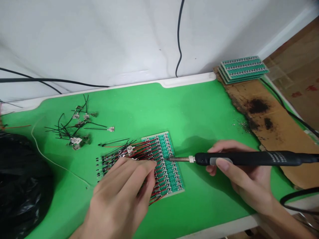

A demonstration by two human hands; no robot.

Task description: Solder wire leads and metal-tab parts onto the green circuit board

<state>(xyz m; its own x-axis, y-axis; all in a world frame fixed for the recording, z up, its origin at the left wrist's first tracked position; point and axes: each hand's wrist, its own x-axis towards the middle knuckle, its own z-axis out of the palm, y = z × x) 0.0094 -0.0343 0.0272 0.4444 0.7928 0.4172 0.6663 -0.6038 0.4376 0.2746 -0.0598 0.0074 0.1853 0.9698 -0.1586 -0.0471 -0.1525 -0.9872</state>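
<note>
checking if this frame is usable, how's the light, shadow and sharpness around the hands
Head view: soft even light, no glare on the green mat; head view: the right hand and soldering iron cast faint shadows on it; head view: the left hand looks slightly soft, and the white table edge bows.

Stack of green circuit boards (243,68) at the far end of a scorched brown board (271,126). Loose pile of black-leaded components (76,127) on the green mat (139,106), black plastic bag (20,179) far left.
</note>
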